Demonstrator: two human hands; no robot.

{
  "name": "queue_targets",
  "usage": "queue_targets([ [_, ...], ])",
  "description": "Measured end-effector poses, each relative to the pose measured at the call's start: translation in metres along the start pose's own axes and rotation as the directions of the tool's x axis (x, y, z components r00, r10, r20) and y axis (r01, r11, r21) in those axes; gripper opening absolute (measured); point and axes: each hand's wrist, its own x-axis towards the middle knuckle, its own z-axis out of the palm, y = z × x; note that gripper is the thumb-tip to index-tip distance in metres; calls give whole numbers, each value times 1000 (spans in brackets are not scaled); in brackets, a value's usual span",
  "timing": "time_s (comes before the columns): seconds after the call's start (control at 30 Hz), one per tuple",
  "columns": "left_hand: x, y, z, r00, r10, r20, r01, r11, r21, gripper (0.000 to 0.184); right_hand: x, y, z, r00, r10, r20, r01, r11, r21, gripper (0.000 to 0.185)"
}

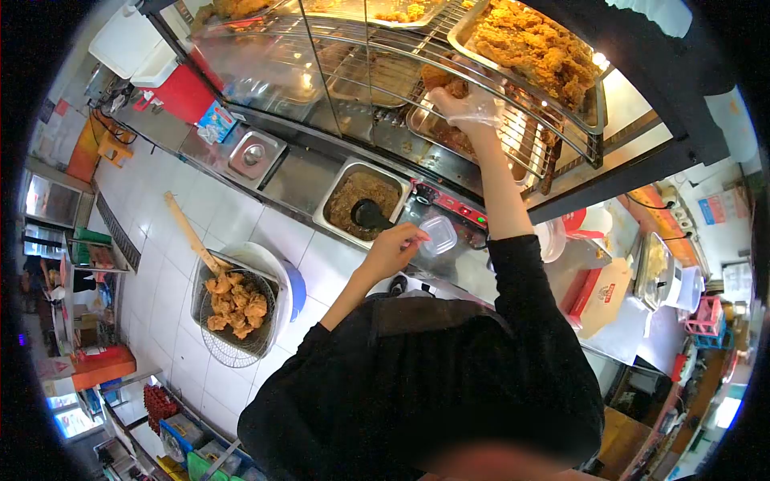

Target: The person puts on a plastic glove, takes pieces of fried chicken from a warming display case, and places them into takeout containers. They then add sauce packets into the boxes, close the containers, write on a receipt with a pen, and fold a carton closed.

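My right hand (467,111), in a clear plastic glove, reaches into the heated display cabinet. Its fingers close around a piece of fried chicken (437,78) above a metal tray (437,131) on the lower rack; the glove partly hides the grip. My bare left hand (393,252) is low over the counter's front edge, fingers curled at the near side of a small clear plastic container (440,235). Just beyond that hand, a black ladle (370,215) rests in a square steel pan (324,210) of brown sauce or seasoning.
Above my right hand, a tray (461,36) heaped with fried chicken sits on the wire rack (529,120). Fried pieces fill a wooden-handled frying basket (233,353) over a white bucket (290,293) at left. A lidded steel pot (255,155) and an open box (600,298) flank the counter.
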Motion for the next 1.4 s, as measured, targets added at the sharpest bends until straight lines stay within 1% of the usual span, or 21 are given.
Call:
queue_targets([
  [0.07, 1, 0, 3, 1000, -12, -8, 12, 1000, -2, 13, -13, 6, 3, 992, 77, -104, -59, 984, 166, 59],
  [0.17, 8, 5, 4, 999, -13, -46, 12, 1000, -26, 14, -30, -6, -23, 995, 85, -44, -69, 956, 286, 67],
  [0.23, 11, 6, 8, 993, 32, -116, -34, 999, -19, 17, -57, 0, -23, 959, 266, 98, -277, 807, 522, 59],
  [0.3, 14, 3, 14, 964, 11, -264, -13, 1000, -4, 13, -78, -5, -43, 973, -54, -224, 184, 772, 609, 49],
  [0.33, 19, -4, 18, 936, 85, -340, -78, 996, 33, 11, -95, -15, -60, 992, 12, -124, 76, 725, 685, 47],
  [0.37, 22, -4, 25, 904, 122, -409, -126, 992, 17, 11, -113, 3, -74, 976, -171, -137, 217, 833, 508, 60],
  [0.4, 27, 1, 31, 889, 156, -430, -165, 986, 16, 12, -135, 0, -96, 993, -114, 8, 84, 781, 619, 63],
  [0.43, 34, -23, 45, 828, 222, -515, -246, 969, 22, 11, -162, 8, -106, 987, -93, 129, -69, 480, 875, 62],
  [0.47, 33, -30, 55, 841, 80, -535, -119, 992, -38, 10, -188, 14, -121, 980, -133, 146, -106, 268, 958, 64],
  [0.5, 44, 16, 74, 852, 105, -513, -192, 974, -119, 9, -210, 16, -158, 971, -102, 214, -179, 278, 944, 73],
  [0.57, 52, 17, 103, 840, 454, -297, -381, 884, 272, 14, -258, 48, -208, 996, -81, -35, 46, 135, 990, 74],
  [0.63, 71, 46, 159, 730, 672, 126, -679, 688, 256, 23, -318, 72, -283, 957, 249, -148, 154, -6, 988, 74],
  [0.67, 73, 79, 198, 716, 643, 272, -692, 706, 153, 26, -337, 77, -330, 889, 417, -191, 168, 91, 982, 76],
  [0.73, 77, 144, 274, 637, 568, 521, -665, 747, -1, 33, -385, 95, -402, 572, 788, -228, 89, 216, 972, 75],
  [0.8, 91, 200, 344, 524, 558, 644, -681, 728, -78, 37, -436, 133, -448, 598, 652, -466, 126, 498, 858, 71],
  [0.83, 105, 213, 372, 465, 500, 730, -731, 682, -2, 36, -457, 158, -463, 564, 653, -505, 34, 593, 804, 70],
  [0.93, 124, 225, 430, 357, 323, 877, -803, 586, 111, 31, -471, 194, -483, 541, 837, -76, -414, 344, 843, 58],
  [1.03, 146, 208, 437, 375, 340, 862, -771, 631, 87, 20, -449, 231, -463, 613, 771, 172, -645, 363, 672, 56],
  [1.13, 151, 197, 439, 404, 416, 815, -753, 657, 38, 12, -427, 258, -437, 561, 792, 240, -815, 580, -10, 55],
  [1.23, 149, 196, 435, 455, 440, 774, -735, 676, 47, 12, -421, 251, -454, 555, 772, 311, -723, 632, -279, 65],
  [1.4, 157, 189, 431, 572, 473, 670, -692, 717, 85, 14, -425, 257, -506, 451, 794, 409, -893, 398, 211, 54],
])
